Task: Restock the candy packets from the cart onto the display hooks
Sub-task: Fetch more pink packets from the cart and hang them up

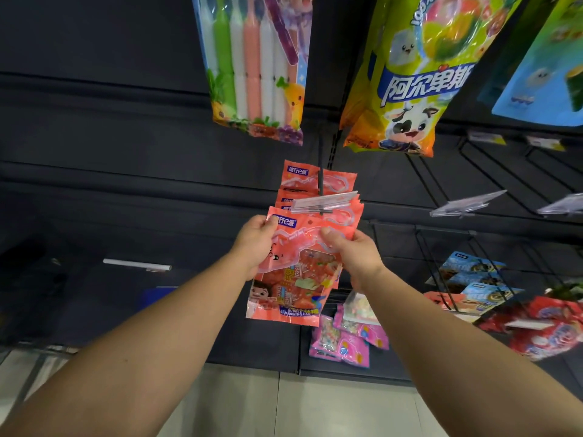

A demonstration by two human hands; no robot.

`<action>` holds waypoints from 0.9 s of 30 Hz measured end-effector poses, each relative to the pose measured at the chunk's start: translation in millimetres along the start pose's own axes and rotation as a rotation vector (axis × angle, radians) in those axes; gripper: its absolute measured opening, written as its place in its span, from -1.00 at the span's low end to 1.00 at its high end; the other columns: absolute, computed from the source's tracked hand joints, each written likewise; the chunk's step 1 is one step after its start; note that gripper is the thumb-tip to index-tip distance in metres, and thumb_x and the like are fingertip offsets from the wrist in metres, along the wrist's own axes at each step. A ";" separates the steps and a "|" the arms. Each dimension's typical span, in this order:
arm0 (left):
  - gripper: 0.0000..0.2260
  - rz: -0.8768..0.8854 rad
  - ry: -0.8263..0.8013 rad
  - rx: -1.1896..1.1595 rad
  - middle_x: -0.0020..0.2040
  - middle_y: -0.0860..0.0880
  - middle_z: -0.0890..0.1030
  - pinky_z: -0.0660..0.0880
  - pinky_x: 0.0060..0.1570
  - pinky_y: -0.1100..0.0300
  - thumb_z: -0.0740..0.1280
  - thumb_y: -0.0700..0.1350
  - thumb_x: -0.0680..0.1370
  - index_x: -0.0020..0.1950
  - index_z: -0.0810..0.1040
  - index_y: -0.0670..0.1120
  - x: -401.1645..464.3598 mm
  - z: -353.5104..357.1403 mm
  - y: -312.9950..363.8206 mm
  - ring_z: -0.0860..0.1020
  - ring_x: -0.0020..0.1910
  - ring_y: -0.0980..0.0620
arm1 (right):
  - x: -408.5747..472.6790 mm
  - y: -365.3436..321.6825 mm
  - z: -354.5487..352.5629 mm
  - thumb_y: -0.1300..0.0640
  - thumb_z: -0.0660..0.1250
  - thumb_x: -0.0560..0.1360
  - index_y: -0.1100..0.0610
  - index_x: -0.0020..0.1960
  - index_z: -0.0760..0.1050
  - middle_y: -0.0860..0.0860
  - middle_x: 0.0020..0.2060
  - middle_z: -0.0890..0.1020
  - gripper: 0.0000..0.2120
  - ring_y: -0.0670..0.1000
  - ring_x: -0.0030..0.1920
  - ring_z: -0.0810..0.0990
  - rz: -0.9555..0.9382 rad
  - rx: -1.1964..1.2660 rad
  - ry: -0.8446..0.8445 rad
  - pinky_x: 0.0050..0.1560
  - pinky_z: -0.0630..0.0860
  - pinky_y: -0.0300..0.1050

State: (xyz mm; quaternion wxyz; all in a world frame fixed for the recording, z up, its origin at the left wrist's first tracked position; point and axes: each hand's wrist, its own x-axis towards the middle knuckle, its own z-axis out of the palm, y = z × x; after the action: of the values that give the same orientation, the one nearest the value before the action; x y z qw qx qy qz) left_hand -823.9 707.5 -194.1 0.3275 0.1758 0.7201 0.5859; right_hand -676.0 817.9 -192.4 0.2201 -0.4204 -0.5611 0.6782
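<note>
So that its header lines up with the black metal display hook [320,187], both hands clamp the glossy pink candy packet [293,279], left hand [256,244] and right hand [356,253] at its upper corners.

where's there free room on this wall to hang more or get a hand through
Free: the dark wall left of the pink packets, and the bare hooks at the right under the yellow bag. Crowded: the hook both hands are working at, and the blue packets lower right.
</note>
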 end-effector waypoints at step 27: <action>-0.87 0.012 -0.119 -0.073 -0.01 -0.02 0.71 0.58 -0.12 0.12 0.49 -0.06 0.49 0.02 0.63 0.04 13.1 15.4 13.5 0.67 -0.03 -0.01 | 11.5 -13.8 -13.5 0.15 0.45 0.50 0.13 -0.05 0.61 -0.04 -0.22 0.73 -0.94 -0.07 -0.23 0.72 -0.104 0.137 0.018 -0.32 0.60 -0.22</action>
State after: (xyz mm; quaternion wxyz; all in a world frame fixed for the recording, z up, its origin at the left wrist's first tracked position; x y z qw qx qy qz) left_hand -824.7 730.4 -186.2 0.3724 0.2027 0.6764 0.6023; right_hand -673.7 838.3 -183.2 0.2883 -0.3806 -0.5323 0.6990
